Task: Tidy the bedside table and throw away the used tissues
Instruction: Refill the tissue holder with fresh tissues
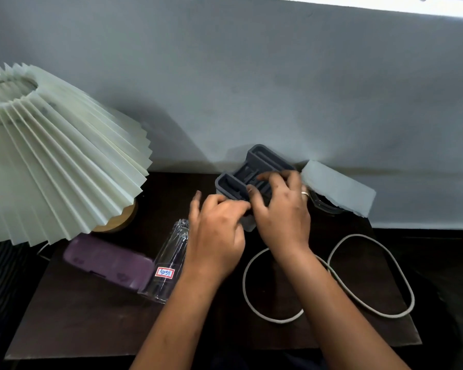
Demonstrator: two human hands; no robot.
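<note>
A dark grey plastic organiser (254,169) with slots stands at the back of the dark bedside table (96,324). My right hand (281,209) curls over its top and front, fingers gripping it. My left hand (214,231) pinches its lower left edge. A white tissue (340,188) lies at the back right, draped over a dark-rimmed clear container (325,206). A white cable (372,289) loops across the right of the table.
A pleated cream lamp (51,156) on a wooden base fills the left. A purple case (107,265) lies front left, beside a clear glass (169,265) on its side with a red-edged label. A grey wall runs behind the table.
</note>
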